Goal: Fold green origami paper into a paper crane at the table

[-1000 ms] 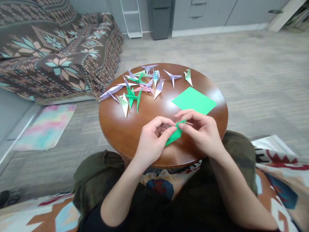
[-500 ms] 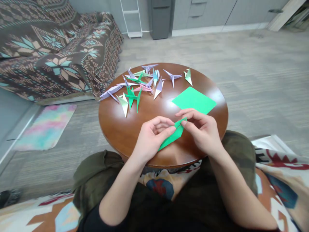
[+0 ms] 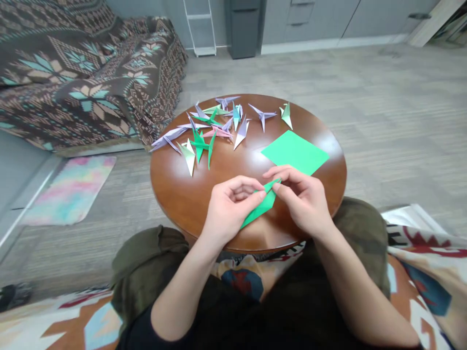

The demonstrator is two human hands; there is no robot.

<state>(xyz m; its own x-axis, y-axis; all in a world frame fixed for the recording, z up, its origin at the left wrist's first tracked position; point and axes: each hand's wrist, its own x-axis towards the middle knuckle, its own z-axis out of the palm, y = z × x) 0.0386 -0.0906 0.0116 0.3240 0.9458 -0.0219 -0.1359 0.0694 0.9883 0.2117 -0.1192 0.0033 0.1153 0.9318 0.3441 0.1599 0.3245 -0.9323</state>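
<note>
A folded green origami paper slants between my hands, over the near part of the round table. My left hand pinches its left side between thumb and curled fingers, covering part of it. At the paper's upper right tip, my right hand has thumb and fingertips closed on a narrow folded edge. Just beyond the right fingers lies a flat green sheet of paper, its near corner partly behind my hand.
Several folded paper cranes in purple, green, pink and blue crowd the far left of the brown wooden table. A purple crane and a pale green crane lie apart at the back. A patterned sofa stands left.
My right hand has shifted very slightly left along the folded paper's tip. The whole view has moved a little; both hands keep their pinch.
</note>
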